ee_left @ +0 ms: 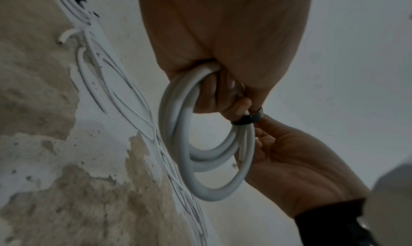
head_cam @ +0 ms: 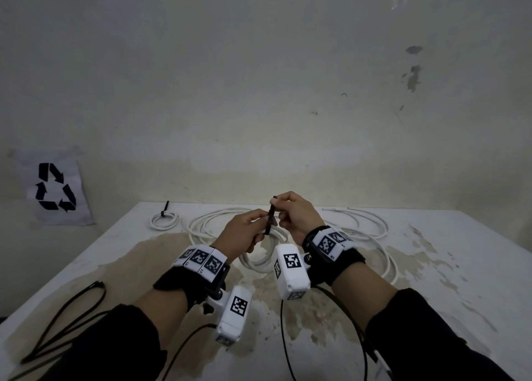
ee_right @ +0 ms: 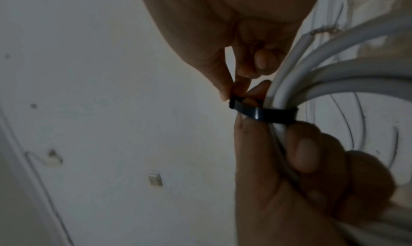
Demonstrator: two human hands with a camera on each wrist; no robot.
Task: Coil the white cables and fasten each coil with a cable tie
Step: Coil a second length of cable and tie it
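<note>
**Hands cinch black tie around white cable coil**

Hands meet above a worn white table (head_cam: 431, 265), where a person in dark sleeves works on a small coil of white cable (head_cam: 260, 258). The left hand (head_cam: 241, 232) has its fingers curled round the coil's top, holding the loops bunched together; the left wrist view shows the coil (ee_left: 207, 144) hanging from that fist as a round ring of several turns. A black cable tie (ee_right: 265, 113) is wrapped around the bundle just above the left hand's fingers (ee_right: 305, 154). The right hand (head_cam: 299, 215) pinches the tie's free end between thumb and fingertips, with the strap (head_cam: 269, 218) standing nearly upright between the two hands in the head view. The coil is raised off the tabletop, in front of the person's chest.

Behind the hands, loose white cables (head_cam: 371, 231) lie in wide, overlapping loops across the middle and right of the table. At the far left edge sits a smaller finished coil (head_cam: 162, 221), already bound, its black tie's tail pointing up. Thin black cords (head_cam: 69, 323) run over the table's near left corner. Both wrists carry black straps with white marker-covered camera units (head_cam: 290, 271). A sheet printed with a recycling symbol (head_cam: 54, 186) hangs on the stained wall at left.
</note>
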